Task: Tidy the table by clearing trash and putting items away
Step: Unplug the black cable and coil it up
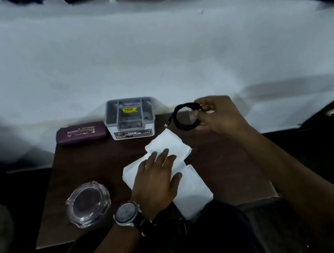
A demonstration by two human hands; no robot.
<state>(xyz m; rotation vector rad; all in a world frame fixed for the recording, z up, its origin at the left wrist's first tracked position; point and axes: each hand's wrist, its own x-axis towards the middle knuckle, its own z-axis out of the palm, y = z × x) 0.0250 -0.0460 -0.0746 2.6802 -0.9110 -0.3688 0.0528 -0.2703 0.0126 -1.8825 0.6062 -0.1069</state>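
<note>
Right hand (217,114) grip pinches coiled cable (183,117): light, floppy, hold by the loop. Left hand (157,175) flat, fingers spread on tissue (170,144): soft, crumples easily.

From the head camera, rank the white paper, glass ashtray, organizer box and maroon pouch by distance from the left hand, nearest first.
1. White paper: directly under the left hand.
2. Glass ashtray: to its left, near the table's front edge.
3. Organizer box: beyond it, at the back.
4. Maroon pouch: back left.
</note>
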